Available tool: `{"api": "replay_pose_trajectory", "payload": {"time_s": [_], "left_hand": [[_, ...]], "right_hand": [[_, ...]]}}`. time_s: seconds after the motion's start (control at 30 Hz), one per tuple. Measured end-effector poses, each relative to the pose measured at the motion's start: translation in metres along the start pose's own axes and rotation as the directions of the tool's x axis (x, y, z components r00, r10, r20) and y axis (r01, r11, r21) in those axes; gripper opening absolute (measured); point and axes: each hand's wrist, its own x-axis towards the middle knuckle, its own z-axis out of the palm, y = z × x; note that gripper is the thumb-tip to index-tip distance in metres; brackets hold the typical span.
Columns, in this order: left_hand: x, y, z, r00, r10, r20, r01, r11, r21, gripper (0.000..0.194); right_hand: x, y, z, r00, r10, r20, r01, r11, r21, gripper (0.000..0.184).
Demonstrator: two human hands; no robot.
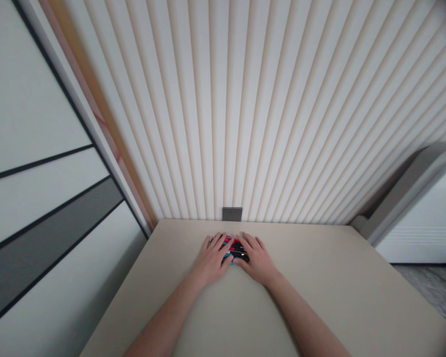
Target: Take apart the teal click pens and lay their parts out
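Red, black and teal pens point(239, 254), as we read the slim shapes, lie bunched on the table point(312, 287), on the near side of the outlet point(232, 214). We see the left hand point(209, 263) over their end left of the outlet and the right hand point(260, 264) over the other end, right of it, both palm down, fingers spread and unclenched, touching the bunch. We judge them light, stiff, smooth enough to slip or roll, not very fragile, best held around mid-barrel.
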Motion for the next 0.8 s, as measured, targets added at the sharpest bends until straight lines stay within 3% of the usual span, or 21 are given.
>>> {"api": "replay_pose_trajectory", "payload": {"time_s": [0.2,0.3,0.43,0.5,0.6,0.8], "left_hand": [[-0.001,0.003,-0.008,0.995,-0.032,-0.092,0.029,0.999,-0.025,0.052],[-0.004,0.01,-0.021,0.992,0.058,-0.112,-0.062,0.997,-0.035,0.043],[-0.016,0.014,-0.026,0.985,0.155,-0.071,-0.158,0.987,-0.036,0.035],[-0.025,0.011,-0.021,0.993,0.1,-0.061,-0.102,0.994,-0.025,0.042],[-0.037,0.002,-0.014,0.998,-0.056,-0.002,0.056,0.998,-0.017,0.07],[-0.042,0.001,-0.012,0.961,-0.204,0.189,0.211,0.977,-0.016,0.075]], "right_hand": [[0.0,0.0,-0.004,0.991,-0.036,-0.128,0.045,0.997,0.062,0.057],[-0.005,0.001,-0.005,0.976,0.011,-0.218,0.012,0.995,0.103,0.034],[-0.016,0.0,-0.002,0.971,0.039,-0.236,-0.018,0.996,0.09,0.032],[-0.022,-0.003,0.0,0.975,-0.005,-0.222,0.018,0.998,0.055,0.032],[-0.032,-0.007,0.004,0.983,-0.05,-0.175,0.05,0.999,-0.003,0.042],[-0.045,-0.014,0.007,0.99,0.03,-0.134,-0.032,0.999,-0.012,0.045]]}}
